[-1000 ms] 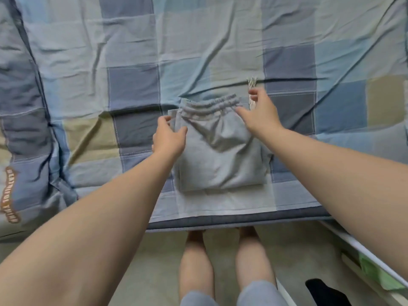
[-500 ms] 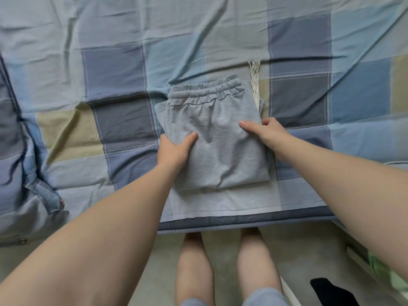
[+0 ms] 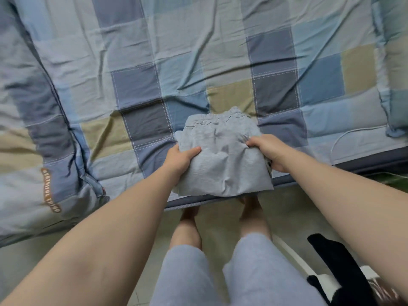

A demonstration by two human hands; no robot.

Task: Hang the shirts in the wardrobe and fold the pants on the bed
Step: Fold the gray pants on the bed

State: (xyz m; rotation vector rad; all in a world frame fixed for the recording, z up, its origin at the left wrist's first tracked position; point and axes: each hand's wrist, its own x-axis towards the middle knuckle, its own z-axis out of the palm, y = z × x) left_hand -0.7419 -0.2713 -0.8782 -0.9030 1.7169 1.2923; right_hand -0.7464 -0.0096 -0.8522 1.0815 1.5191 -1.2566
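A folded pair of grey pants (image 3: 223,155) with an elastic waistband is held over the near edge of the bed (image 3: 198,62). My left hand (image 3: 180,159) grips its left side, thumb on top and fingers underneath. On the right side my right hand (image 3: 268,151) grips it the same way. The bundle's near end hangs past the mattress edge, above my feet.
A checked blue, grey and beige quilt covers the bed. A bunched duvet (image 3: 44,133) with orange lettering lies at the left. A black garment (image 3: 335,266) lies on the floor at the lower right beside a white edge. My legs stand close to the bed.
Both hands went from lying on top of the folded pants to gripping their sides. The bundle has come off the quilt and moved toward me, past the bed's edge.
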